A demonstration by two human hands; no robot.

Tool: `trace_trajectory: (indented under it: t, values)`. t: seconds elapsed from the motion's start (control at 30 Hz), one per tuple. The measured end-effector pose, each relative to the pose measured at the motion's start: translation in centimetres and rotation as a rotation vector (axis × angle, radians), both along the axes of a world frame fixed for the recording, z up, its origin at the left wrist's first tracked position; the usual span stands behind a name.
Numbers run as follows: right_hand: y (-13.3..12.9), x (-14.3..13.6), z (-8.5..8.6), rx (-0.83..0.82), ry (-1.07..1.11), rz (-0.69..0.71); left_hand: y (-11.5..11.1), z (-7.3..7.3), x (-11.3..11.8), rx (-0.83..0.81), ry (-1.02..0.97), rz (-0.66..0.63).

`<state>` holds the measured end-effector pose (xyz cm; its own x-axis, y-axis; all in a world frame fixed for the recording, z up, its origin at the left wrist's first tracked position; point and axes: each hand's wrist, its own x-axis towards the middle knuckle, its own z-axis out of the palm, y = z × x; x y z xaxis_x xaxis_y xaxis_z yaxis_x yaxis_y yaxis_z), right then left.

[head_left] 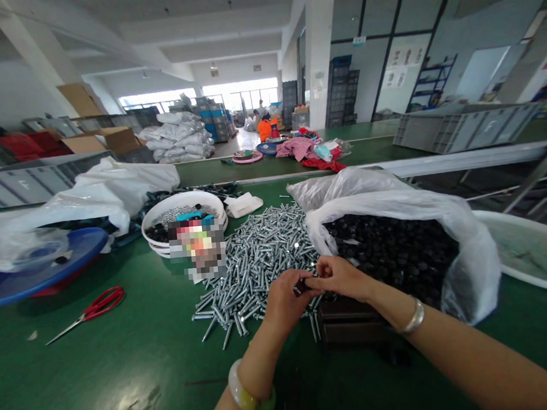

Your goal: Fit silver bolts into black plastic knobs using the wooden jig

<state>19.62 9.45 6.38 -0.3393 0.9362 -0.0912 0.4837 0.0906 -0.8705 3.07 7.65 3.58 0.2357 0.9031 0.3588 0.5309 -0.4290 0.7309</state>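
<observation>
Fingers of my left hand [283, 299] are closed around a small black part [299, 286], just in front of a spread pile of silver screws [262, 250]. My right hand [343, 276] meets it there, its thumb and fingertips pinched at the same part; whether they hold a screw too is too small to tell. Beside my right hand, an open white plastic bag [477, 239] holds many black parts [395, 252]. Under my right wrist is a dark brown box [352, 325].
Red-handled scissors [104, 303] lie at the left on the green table [163, 365]. Behind them are a blue tray [85, 248] and stacked white bowls [183, 202] with small parts. A white round tray [530, 222] stands at the right; grey crates [466, 128] sit farther back.
</observation>
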Motion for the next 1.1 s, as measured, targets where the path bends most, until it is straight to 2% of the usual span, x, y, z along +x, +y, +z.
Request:
trace_trajectory:
  t: [0.1, 0.13, 0.2, 0.3, 0.47, 0.57, 0.73, 0.83, 0.93, 1.0, 1.1]
  values:
    - [0.1, 1.1, 0.6, 0.022, 0.000, 0.011, 0.2, 0.7, -1.2, -0.070, 0.035, 0.042]
    - [0.2, 1.6, 0.7, 0.071, -0.053, 0.007, 0.1, 0.9, -1.6, -0.107, 0.075, 0.007]
    - [0.3, 2.3, 0.9, 0.222, -0.291, 0.024, -0.2, 1.2, -2.1, -0.209, 0.134, -0.134]
    - [0.1, 2.7, 0.6, 0.360, -0.660, 0.121, -1.0, 1.3, -2.2, -0.379, 0.082, -0.317]
    - [0.6, 1.8, -0.6, 0.410, -0.850, 0.213, -2.4, 1.3, -1.6, -0.563, -0.087, -0.360]
    - [1.7, 1.3, -1.3, 0.424, -0.906, 0.245, -3.2, 1.2, -0.7, -0.545, -0.166, -0.352]
    - [2.7, 1.5, -1.8, 0.483, -0.833, 0.262, -4.5, 0.7, 1.2, -0.354, -0.192, -0.183]
    - [2.4, 2.5, -1.2, 0.518, -0.720, 0.191, -4.9, 0.4, 1.5, -0.341, -0.215, -0.170]
    - [2.2, 4.6, -0.6, 0.547, -0.601, 0.045, -4.9, 0.4, 0.9, -0.339, -0.143, -0.178]
    - [2.3, 6.8, -0.4, 0.527, -0.476, -0.137, -4.8, 0.5, 0.6, -0.340, -0.079, -0.172]
    - [2.8, 11.0, -0.4, 0.414, -0.339, -0.468, -4.7, 0.7, 0.9, -0.309, -0.031, -0.152]
